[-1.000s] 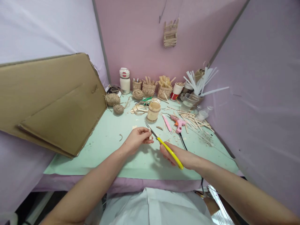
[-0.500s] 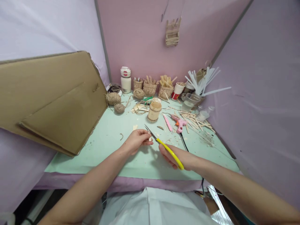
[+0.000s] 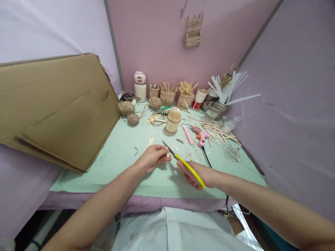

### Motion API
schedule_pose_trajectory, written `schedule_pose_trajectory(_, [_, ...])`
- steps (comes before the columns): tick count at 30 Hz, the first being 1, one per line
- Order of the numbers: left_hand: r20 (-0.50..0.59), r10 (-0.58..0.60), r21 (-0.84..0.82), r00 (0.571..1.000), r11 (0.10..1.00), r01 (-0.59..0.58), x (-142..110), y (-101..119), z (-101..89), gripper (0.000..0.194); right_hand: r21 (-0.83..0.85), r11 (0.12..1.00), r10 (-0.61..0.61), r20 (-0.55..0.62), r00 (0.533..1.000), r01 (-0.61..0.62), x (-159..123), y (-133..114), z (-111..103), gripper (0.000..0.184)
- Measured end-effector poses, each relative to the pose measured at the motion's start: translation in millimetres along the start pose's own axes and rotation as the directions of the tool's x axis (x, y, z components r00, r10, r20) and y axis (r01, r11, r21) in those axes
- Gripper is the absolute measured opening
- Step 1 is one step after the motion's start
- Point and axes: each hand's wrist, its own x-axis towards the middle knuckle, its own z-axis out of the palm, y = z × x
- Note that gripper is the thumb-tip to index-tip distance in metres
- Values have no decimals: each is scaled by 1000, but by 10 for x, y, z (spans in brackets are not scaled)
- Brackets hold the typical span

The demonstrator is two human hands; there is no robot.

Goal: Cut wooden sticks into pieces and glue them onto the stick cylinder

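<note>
Yellow-handled scissors are gripped in my right hand, their blades pointing up and left. My left hand is closed in a pinch on a small pale wood strip, right beside the blades. Most of that strip is hidden by my fingers. Another flat piece of wood lies just beyond my left hand. Past the scissor tips stands a small wooden cup with twine bands around its top and bottom.
A pink glue gun with a black cord and a pink pen-shaped tool lie right of the cup. Loose sticks spread farther right. Twine balls sit at the back left, near leaning cardboard. Stick-filled baskets line the wall.
The view has shifted very slightly. Both hands and the scissors keep nearly the same position, with the blades still at the left fingertips.
</note>
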Motion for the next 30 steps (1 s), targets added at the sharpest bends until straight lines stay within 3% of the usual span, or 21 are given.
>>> schedule_pose_trajectory(3, [19, -14, 3, 1000, 1000, 14, -7, -1, -13, 11, 69, 992, 102, 71, 992, -106, 6, -26, 2, 48])
schedule_pose_trajectory(7, [17, -20, 7, 1000, 1000, 20, -42, 56, -24, 12, 136, 985, 99, 78, 992, -109, -9, -41, -28, 47])
schedule_pose_trajectory(12, [8, 93, 19, 996, 995, -93, -62, 165, -82, 15, 162, 986, -30, -30, 999, 35, -105, 40, -221, 47])
schedule_pose_trajectory(17, [22, 148, 57, 989, 987, -149, -53, 187, -115, 22, 132, 965, -200, -182, 963, 225, -196, 228, -366, 43])
schedule_pose_trajectory(20, [38, 171, 139, 985, 975, -175, -81, 219, -46, 23, 100, 968, -205, -218, 954, 230, -211, 308, -303, 43])
schedule_pose_trajectory(24, [125, 263, 246, 957, 926, -287, -127, 281, 142, 21, -4, 939, -335, -225, 915, 343, -242, 288, -114, 38])
schedule_pose_trajectory(27, [174, 299, 229, 938, 914, -334, -128, 261, 266, 22, -101, 921, -390, -276, 878, 377, -280, 231, 20, 33])
schedule_pose_trajectory(30, [182, 278, 169, 943, 936, -308, -107, 177, 302, 24, -177, 925, -378, -345, 859, 336, -294, 213, 97, 29])
